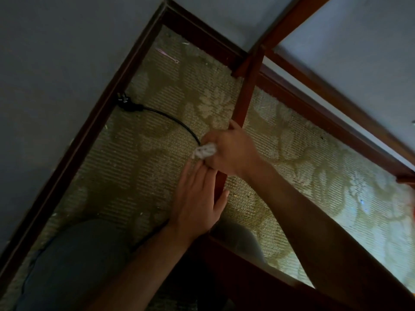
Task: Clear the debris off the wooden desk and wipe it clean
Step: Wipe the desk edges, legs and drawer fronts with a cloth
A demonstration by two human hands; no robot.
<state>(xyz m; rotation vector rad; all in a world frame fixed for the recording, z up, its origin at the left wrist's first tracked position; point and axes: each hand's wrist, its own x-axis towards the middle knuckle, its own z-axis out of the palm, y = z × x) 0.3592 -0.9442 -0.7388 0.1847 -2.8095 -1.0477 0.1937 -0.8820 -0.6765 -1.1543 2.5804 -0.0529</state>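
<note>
The right hand sits at the centre of the frame, fingers curled around a crumpled white tissue and pressing it against a slim wooden desk leg. The leg's long axis runs from the upper right down toward lower centre, passing behind both hands. The left hand lies just below, fingers straight and together, fingertips touching the tissue. A black cord with its plug curves across the patterned carpet toward the baseboard at left.
</note>
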